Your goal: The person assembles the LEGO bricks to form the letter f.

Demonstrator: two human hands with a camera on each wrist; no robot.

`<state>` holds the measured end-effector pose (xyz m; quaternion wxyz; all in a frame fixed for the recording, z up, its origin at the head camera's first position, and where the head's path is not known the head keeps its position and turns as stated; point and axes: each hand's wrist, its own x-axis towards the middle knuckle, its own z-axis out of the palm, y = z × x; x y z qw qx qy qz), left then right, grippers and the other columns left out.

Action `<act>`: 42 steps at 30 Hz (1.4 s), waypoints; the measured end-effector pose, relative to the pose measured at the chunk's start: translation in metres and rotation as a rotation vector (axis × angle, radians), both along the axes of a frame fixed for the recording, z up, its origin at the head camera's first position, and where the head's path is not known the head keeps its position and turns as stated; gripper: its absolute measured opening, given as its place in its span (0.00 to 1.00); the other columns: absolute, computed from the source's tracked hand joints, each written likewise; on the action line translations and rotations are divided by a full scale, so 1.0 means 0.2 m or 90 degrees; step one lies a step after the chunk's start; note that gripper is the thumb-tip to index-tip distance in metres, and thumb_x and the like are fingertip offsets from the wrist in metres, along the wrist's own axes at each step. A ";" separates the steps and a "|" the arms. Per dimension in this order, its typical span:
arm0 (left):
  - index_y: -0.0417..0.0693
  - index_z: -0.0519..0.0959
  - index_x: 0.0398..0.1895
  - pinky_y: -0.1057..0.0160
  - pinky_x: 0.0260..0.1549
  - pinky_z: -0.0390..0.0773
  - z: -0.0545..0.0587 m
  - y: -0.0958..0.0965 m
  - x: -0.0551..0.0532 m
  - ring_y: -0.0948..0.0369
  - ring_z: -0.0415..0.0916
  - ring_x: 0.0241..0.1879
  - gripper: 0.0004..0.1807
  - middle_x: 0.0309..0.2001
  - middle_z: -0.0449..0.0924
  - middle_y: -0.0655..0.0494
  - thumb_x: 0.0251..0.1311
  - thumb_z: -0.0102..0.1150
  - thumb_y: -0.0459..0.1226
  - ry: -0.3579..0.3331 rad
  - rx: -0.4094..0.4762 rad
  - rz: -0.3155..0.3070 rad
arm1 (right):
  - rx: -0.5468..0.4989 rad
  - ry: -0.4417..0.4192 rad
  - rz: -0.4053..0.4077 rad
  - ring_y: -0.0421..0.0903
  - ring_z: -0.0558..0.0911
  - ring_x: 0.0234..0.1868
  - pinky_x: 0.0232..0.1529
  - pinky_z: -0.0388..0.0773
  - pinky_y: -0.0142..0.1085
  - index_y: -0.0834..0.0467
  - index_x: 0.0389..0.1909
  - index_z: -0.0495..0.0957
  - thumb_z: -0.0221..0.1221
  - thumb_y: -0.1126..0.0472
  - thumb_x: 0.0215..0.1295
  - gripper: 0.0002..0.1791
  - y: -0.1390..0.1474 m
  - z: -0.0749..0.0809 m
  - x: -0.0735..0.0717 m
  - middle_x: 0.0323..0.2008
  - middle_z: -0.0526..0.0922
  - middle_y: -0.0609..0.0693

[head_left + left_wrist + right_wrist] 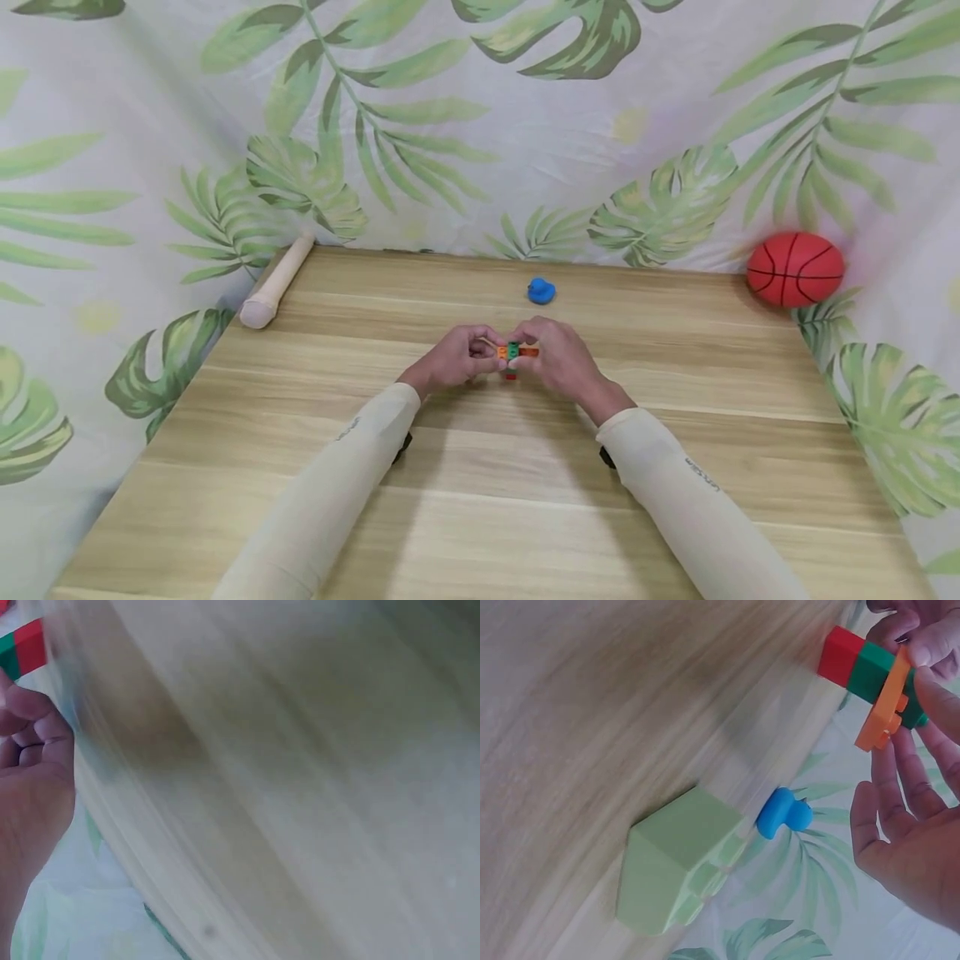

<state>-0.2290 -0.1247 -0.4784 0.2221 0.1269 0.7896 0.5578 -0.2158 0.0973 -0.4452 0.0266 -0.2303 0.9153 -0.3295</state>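
- A small toy-brick assembly [513,351] sits at the centre of the head view, between the two hands; it shows at the upper right of the right wrist view and is cut off at the upper left of the left wrist view.
- One end is a plain, smooth red brick [841,656] with crisp square edges.
- Next to the red comes a green section [870,671], bright and glossy, which continues past the orange, with round studs showing on top in the head view.
- An orange bar [885,701], long and thinner than the rest, lies crosswise against the green, with raised studs along one face; its ends stick out on both sides of the green in the head view.
- The left hand [475,356] pinches one end of the orange bar between thumb and fingers.
- The right hand [555,360] grips the green section, thumb on one side and fingers on the other.
- Whether the red end meets the wooden surface [480,517] cannot be told.
- A blue toy duck [541,291] stands just above the hands in the head view.
- A pale green block [682,851], with a slanted face and bumps along one edge, lies at the lower centre of the right wrist view.
- A red ball [796,269] with black lines is at the right of the head view; a pale cylinder [279,283] is at the left.
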 end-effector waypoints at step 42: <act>0.40 0.80 0.58 0.69 0.20 0.69 -0.04 0.00 -0.02 0.64 0.68 0.23 0.15 0.39 0.87 0.53 0.72 0.69 0.33 0.031 0.011 -0.008 | 0.027 -0.129 0.105 0.50 0.83 0.49 0.52 0.80 0.43 0.59 0.52 0.86 0.75 0.59 0.66 0.16 0.64 -0.13 0.00 0.49 0.87 0.57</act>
